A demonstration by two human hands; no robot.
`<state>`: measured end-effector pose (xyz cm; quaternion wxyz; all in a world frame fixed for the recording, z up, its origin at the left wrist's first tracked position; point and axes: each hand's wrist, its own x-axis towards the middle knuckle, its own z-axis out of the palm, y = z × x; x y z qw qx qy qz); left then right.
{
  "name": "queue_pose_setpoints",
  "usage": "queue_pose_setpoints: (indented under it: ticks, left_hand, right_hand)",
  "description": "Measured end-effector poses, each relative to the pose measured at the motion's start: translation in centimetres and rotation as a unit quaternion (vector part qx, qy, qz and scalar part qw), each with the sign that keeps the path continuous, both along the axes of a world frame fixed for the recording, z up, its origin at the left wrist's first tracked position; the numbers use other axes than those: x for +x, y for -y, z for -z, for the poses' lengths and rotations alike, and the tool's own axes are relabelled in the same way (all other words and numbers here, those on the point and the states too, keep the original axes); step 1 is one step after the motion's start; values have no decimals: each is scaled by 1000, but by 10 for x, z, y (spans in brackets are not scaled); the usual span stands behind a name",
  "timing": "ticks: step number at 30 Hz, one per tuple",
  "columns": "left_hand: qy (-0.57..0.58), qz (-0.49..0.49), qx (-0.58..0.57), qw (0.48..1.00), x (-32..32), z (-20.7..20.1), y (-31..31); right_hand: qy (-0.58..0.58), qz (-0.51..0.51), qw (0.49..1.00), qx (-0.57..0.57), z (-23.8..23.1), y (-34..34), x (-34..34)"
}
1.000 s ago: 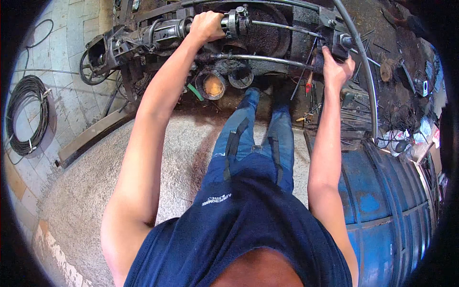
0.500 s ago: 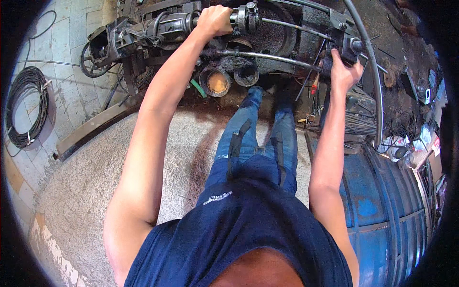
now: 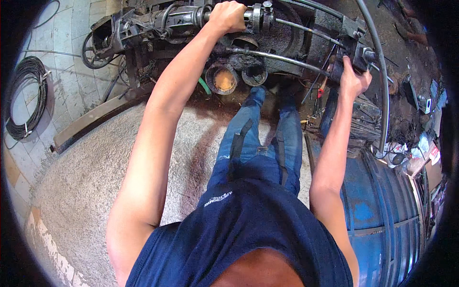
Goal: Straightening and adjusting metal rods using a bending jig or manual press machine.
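Hands apart, arms outstretched

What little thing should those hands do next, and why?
Maybe gently firm up the left hand on the metal shaft: its fingers are curled over it beside the collar, and the right hand is at the dark block, so a snug hold could steady things.

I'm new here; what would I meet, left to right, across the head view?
Coiled black cable, dark metal handwheel, round bucket holding orange material, dark round pot, slim red-handled tool, black metal block.
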<state>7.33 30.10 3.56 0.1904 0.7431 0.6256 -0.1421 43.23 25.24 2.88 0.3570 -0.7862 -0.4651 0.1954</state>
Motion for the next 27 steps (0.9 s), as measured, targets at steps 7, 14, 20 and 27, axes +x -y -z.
queue_pose_setpoints:
  ticks: [7,14,20,27]
  left_hand:
    - [33,-10,66,997,2,11,4]
    - [64,14,137,988,-3,8,9]
    - [37,24,60,997,-2,8,3]
    - [5,20,108,994,8,13,8]
  right_hand:
    - [75,3,997,19,11,2,4]
    - [33,9,999,24,8,2,-1]
    - [25,0,999,26,15,1,5]
    - [64,-7,997,39,5,1,1]
